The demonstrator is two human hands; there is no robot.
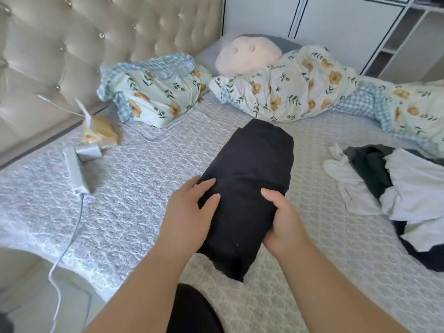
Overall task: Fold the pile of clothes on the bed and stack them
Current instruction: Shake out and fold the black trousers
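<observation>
In the middle of the frame I saw the folded black garment [249, 186] lying on the bed [149, 188], its long side running from the lower centre toward the upper right. My left hand [189, 217] lay flat on its left edge with the fingers spread over the cloth. My right hand [283, 219] gripped the right edge, thumb on top and the other fingers curled under the fold. At the right edge of the frame was the pile of unfolded clothes [396, 195], white and dark pieces mixed. A floral pillow [156, 92] was at the upper left, near the tufted headboard [72, 44].
</observation>
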